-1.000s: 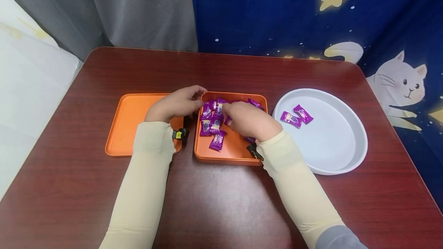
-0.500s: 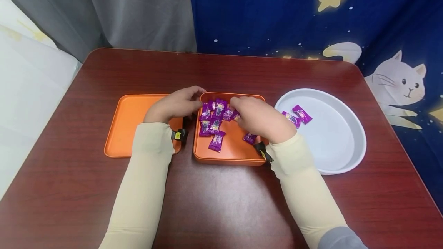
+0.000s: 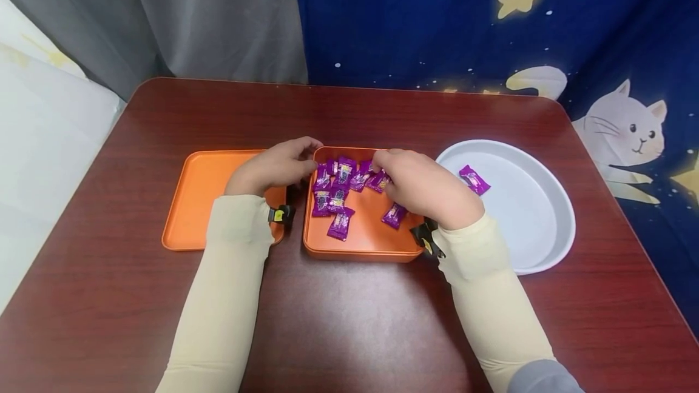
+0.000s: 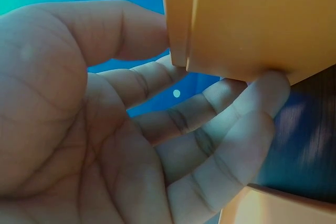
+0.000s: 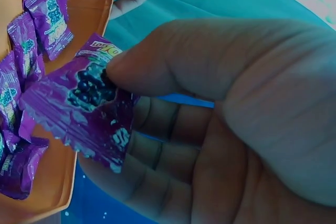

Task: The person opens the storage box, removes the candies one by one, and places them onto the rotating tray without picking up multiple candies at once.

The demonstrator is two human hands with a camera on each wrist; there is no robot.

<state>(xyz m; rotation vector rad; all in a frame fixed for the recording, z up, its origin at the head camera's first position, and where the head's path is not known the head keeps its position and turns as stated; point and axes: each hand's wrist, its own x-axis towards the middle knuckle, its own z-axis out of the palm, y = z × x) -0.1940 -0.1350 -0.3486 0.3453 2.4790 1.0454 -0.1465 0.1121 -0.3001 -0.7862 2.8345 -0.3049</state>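
An orange box (image 3: 363,253) holds several purple candies (image 3: 337,196), mostly bunched on its left side. My left hand (image 3: 269,168) holds the box by its far left corner; in the left wrist view the thumb and fingertips touch its wall (image 4: 252,19). Over the right part of the box is my right hand (image 3: 428,182). It pinches one purple wrapped candy (image 5: 84,100), with grapes printed on it, between thumb and fingers. Another candy (image 3: 394,215) lies on the box floor beneath this hand.
To the left lies a flat orange lid (image 3: 191,205), partly under my left arm. A round white tray (image 3: 524,229) stands at the right, with a candy (image 3: 474,179) showing in it; my right hand and sleeve cover its near left part. Curtains hang behind the table (image 3: 349,114).
My right hand has moved right and a little back, away from the bunched candies, uncovering more of them. It now overlaps one candy in the white tray. The left hand stays at the box corner.
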